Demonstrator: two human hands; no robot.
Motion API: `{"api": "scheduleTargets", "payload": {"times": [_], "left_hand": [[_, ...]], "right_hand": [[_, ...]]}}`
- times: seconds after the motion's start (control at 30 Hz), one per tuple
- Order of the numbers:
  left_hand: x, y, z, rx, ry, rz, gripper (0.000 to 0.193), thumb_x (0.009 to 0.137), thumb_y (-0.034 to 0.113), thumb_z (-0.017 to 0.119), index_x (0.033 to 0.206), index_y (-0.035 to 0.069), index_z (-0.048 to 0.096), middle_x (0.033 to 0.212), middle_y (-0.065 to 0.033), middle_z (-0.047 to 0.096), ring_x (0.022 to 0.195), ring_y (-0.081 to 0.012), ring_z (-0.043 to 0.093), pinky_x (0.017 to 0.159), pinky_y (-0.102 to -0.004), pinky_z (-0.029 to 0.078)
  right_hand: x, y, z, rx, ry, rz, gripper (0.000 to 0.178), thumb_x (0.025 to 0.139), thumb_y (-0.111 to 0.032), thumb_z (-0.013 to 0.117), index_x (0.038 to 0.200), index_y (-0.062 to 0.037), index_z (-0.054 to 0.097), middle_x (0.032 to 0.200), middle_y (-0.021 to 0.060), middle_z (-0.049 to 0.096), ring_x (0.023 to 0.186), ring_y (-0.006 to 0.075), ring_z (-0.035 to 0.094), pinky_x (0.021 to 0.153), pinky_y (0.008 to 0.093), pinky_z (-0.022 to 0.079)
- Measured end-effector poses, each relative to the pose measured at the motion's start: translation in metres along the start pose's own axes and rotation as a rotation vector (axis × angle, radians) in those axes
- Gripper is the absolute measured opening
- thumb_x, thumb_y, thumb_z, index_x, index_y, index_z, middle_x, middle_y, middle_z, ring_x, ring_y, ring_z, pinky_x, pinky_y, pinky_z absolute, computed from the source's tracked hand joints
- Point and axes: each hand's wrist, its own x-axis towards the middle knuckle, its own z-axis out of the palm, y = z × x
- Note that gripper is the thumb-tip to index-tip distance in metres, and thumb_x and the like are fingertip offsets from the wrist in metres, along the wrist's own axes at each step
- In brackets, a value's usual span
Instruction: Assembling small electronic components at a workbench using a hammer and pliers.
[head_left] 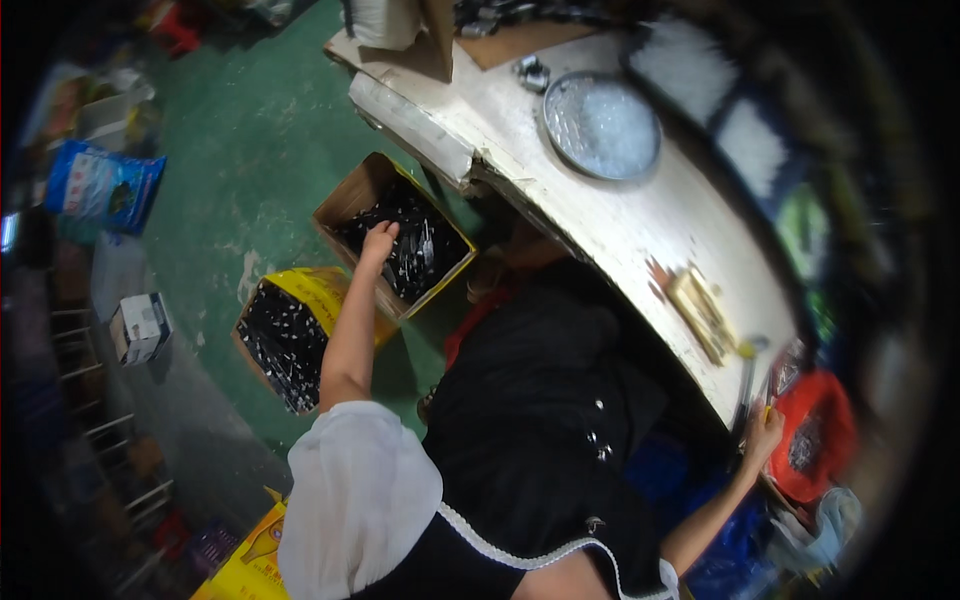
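Observation:
My left hand (379, 242) reaches into an open cardboard box (345, 193) on the floor, full of thin black pieces with silvery bits (425, 245). Its fingers are closed at the pieces; what they grip, if anything, is too small to name. Off to the right, my right hand (765, 432) is closed by the table's near corner, next to a red plastic bag (838, 420) with small silvery pieces inside. A bit of yellow shows at its fingers, but I cannot make out the thing it holds.
A second box (300, 287) of black pieces stands beside the first. On the white table (610, 215) are a round metal tray (600, 125) of clear, shiny contents and a small wooden block (700, 315). A blue bag (105, 187) and a small white box (141, 328) lie left.

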Motion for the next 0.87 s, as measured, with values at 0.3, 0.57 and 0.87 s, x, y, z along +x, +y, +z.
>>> {"api": "scheduleTargets", "payload": {"times": [0.3,0.57,0.87], "left_hand": [[-0.055,-0.053,0.064,0.555,-0.624,0.152,0.086,0.069,0.056,0.067,0.136,0.012,0.036,0.133,-0.0142,0.043,0.122,-0.0323,0.041,0.092,-0.0459,0.040],[-0.100,-0.022,0.098,0.886,-0.544,0.018,0.065,0.087,0.046,0.048,0.141,0.018,0.023,0.138,-0.0129,0.034,0.123,-0.0369,0.037,0.096,-0.0527,0.034],[-0.072,-0.042,0.093,0.721,-0.456,0.042,0.049,0.090,0.041,0.043,0.130,0.011,0.044,0.127,-0.0168,0.048,0.120,-0.0308,0.044,0.099,-0.0383,0.036]], "right_hand": [[0.004,-0.001,0.005,-0.120,-0.046,-0.070,0.030,0.083,-0.022,0.062,0.089,0.0065,0.054,0.080,0.0159,0.049,0.074,0.0286,0.049,0.067,0.0387,0.039],[-0.001,0.004,0.012,-0.198,0.049,-0.109,0.026,0.085,-0.019,0.060,0.086,0.0062,0.054,0.082,0.0191,0.050,0.074,0.0311,0.049,0.068,0.0386,0.039],[-0.006,0.004,0.014,-0.096,0.074,-0.126,0.022,0.085,-0.018,0.059,0.085,0.0036,0.056,0.085,0.0199,0.052,0.080,0.0315,0.049,0.071,0.0410,0.038]]}}
